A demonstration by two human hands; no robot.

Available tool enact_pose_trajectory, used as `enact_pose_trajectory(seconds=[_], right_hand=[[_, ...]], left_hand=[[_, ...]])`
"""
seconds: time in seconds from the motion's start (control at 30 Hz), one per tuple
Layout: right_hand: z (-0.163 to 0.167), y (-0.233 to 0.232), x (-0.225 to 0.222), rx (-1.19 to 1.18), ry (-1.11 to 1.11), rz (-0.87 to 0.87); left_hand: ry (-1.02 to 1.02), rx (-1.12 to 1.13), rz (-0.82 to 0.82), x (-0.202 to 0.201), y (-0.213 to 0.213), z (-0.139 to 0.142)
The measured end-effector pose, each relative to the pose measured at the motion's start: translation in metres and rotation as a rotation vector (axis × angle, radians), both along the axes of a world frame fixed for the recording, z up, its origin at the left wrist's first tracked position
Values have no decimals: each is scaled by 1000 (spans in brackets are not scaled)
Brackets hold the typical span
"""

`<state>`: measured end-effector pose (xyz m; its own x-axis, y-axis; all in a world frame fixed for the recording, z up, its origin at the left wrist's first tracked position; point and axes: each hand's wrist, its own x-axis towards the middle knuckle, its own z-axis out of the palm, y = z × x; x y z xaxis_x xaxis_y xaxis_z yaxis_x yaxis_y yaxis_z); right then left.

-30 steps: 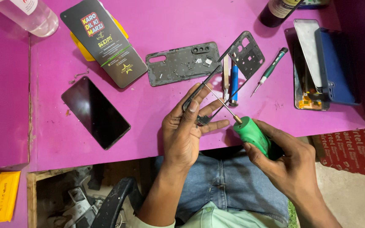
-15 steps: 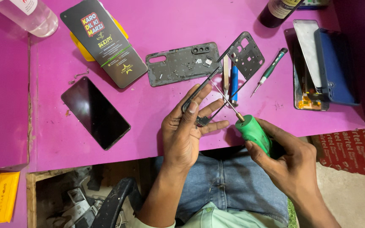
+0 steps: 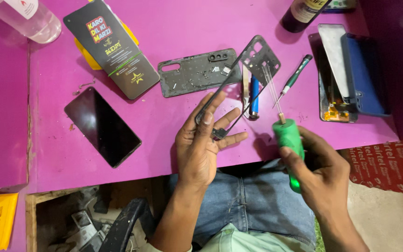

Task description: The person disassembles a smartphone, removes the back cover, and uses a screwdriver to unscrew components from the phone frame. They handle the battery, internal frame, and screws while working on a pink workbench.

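Magenta tabletop [image 3: 164, 140] fills the view as a person, seated at its near edge, works over a stripped phone. The left hand [image 3: 204, 144] grips a black phone middle frame [image 3: 243, 79], fingers curled around its near end and thumb along its left rail; the frame is lifted and tilted, its long axis running from that hand up and away to the far right. The right hand [image 3: 320, 175] is closed around the green handle of a screwdriver [image 3: 286, 140], whose thin shaft points away and slightly left, the tip lying at or just beside the frame's far right portion; whether it touches cannot be told. So the frame lies to the far left of the right hand's fingers, and the left hand is plainly the nearer of the two to it.

On the table beyond, a grey phone back plate [image 3: 197, 72] lies flat just left of the frame. A dark phone screen [image 3: 101, 126] rests well to the left, with a black printed card [image 3: 113, 46] beyond it. A blue-handled tool [image 3: 254, 95] lies under the frame, a small green-tipped precision screwdriver [image 3: 292, 81] just to its right, and an opened blue phone [image 3: 350, 74] sits at the right edge.
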<state>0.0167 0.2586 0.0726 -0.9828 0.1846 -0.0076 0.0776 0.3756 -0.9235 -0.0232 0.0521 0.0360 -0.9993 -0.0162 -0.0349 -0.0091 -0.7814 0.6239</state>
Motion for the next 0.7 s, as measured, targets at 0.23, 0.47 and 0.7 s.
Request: enact_pose_trajectory(seconds=[0.23, 0.47, 0.7], right_hand=[[10, 13, -14, -90, -37, -159], [20, 4, -34, 436, -6, -178], [9, -1, -59, 691, 270, -126]], left_hand=[[55, 35, 26, -15, 15, 13], [-11, 3, 143, -100, 71, 30], [-215, -831, 257, -121, 110, 30]])
